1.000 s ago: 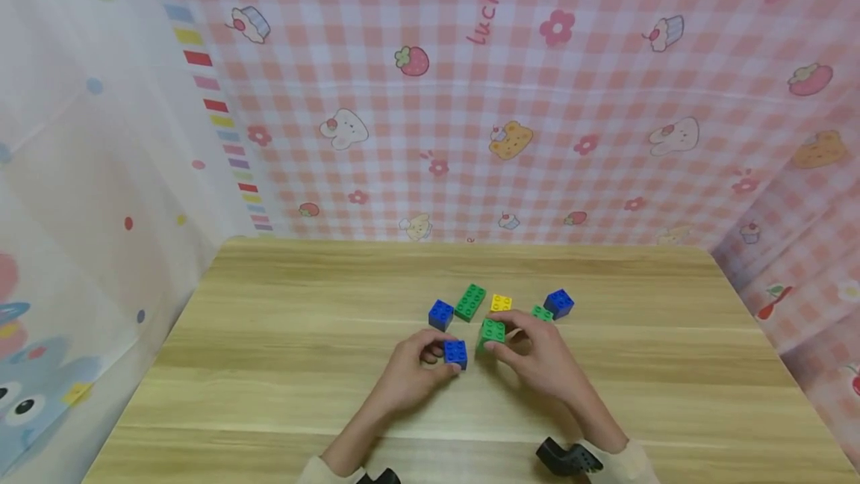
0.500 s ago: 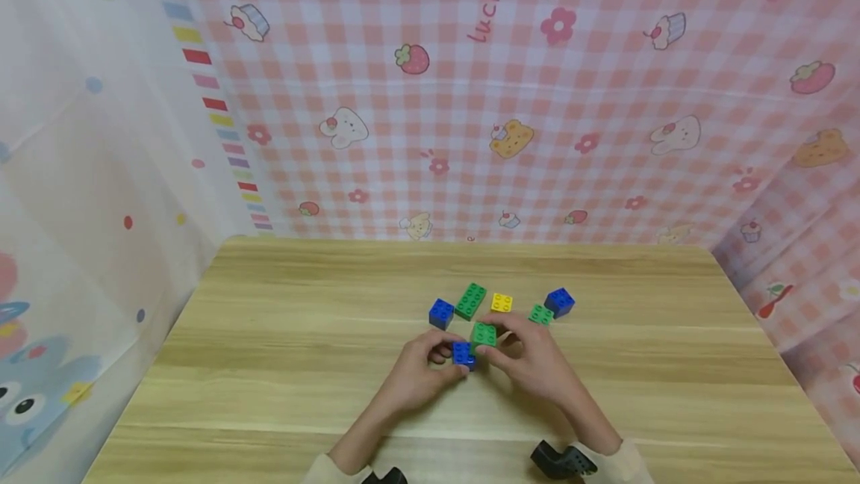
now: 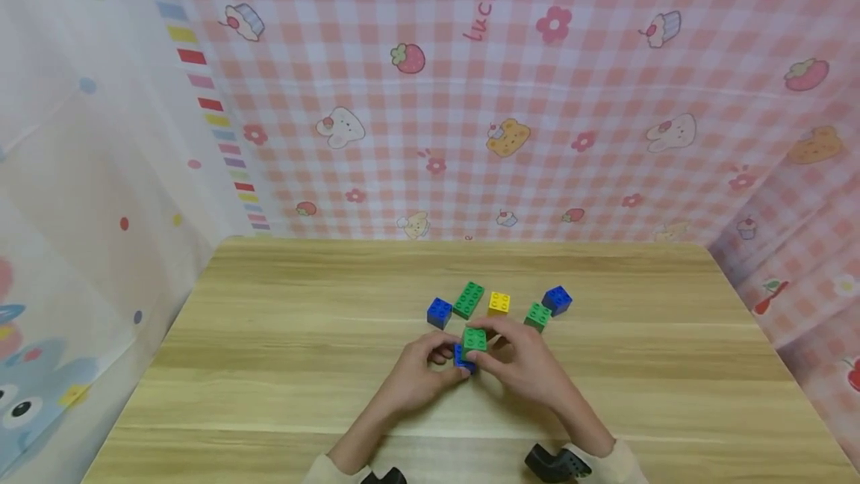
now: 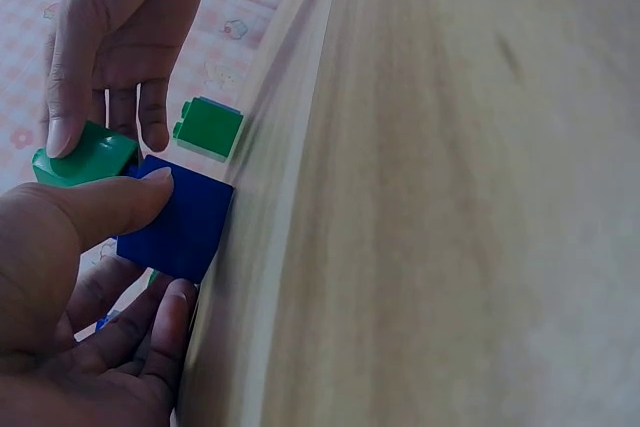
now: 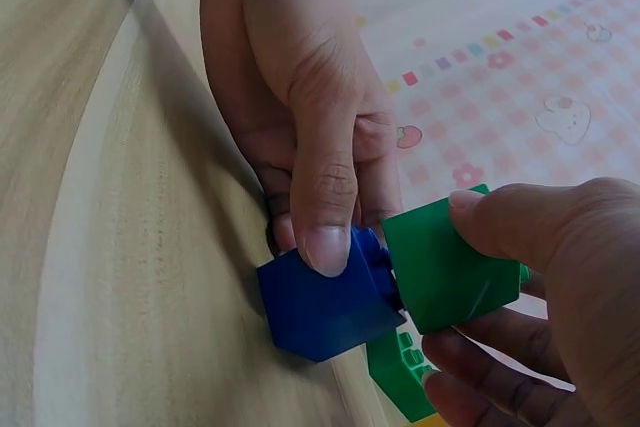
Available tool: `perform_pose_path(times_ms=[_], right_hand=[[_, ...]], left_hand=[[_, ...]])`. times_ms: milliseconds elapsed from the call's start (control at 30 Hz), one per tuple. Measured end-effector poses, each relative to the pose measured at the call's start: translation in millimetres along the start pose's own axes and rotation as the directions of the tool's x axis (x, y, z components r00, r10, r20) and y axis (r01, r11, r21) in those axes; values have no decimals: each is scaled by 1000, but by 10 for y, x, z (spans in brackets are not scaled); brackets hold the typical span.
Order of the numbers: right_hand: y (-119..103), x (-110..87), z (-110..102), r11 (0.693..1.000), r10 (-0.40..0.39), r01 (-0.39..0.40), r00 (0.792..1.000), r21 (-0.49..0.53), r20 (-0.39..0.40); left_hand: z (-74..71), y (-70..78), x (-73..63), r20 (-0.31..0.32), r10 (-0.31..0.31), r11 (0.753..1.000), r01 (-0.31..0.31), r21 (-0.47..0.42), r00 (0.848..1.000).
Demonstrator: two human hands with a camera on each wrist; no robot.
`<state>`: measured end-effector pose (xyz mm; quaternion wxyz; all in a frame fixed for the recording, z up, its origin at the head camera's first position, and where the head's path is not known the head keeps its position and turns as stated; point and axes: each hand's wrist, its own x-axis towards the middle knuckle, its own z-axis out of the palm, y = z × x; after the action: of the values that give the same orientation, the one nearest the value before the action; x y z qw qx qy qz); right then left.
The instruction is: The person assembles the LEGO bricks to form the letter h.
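Note:
My left hand [image 3: 419,370] pinches a blue toy building block [image 4: 182,219] between thumb and fingers, low over the table. In my right hand [image 3: 527,353] is a green block [image 5: 450,259], held by thumb and fingertips. From the head view the green block overlaps the top of the blue one, hiding most of it. The right wrist view shows the green block's underside right at the blue block's studs, slightly tilted to it.
Beyond the hands on the wooden table [image 3: 302,305] lie a blue block [image 3: 440,313], a long green block [image 3: 469,299], a yellow block [image 3: 499,303], another green block [image 3: 537,316] and a second blue block [image 3: 557,300]. A checked cloth [image 3: 430,110] hangs behind the table.
My right hand has moved left with the green block, from beside the blue block to over its studs. My left hand has shifted slightly right with the blue block.

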<state>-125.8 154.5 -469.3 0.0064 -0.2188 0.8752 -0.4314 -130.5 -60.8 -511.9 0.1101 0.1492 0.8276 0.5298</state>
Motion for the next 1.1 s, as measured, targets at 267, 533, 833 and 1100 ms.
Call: perform_pose_path(times_ms=[267,533,833,1100], right_hand=[[-14,-22,57,1000,18,-18,1000,3,25],[-42,-22,60,1000,-4,4,1000,-3,20],[-41,-11,60,1000,-19,19,999,-24,27],[-17,-11,69,1000,-7,8,999,-23,41]], left_hand=[[-20,-4,-40,19,-21,1000,21,1,1000],[-22,2,-43,21,-23,1000,23,2,1000],[-24,21,-27,31,-8,1000,8,12,999],[-19,18,-12,31,4,1000,-5,17,1000]])
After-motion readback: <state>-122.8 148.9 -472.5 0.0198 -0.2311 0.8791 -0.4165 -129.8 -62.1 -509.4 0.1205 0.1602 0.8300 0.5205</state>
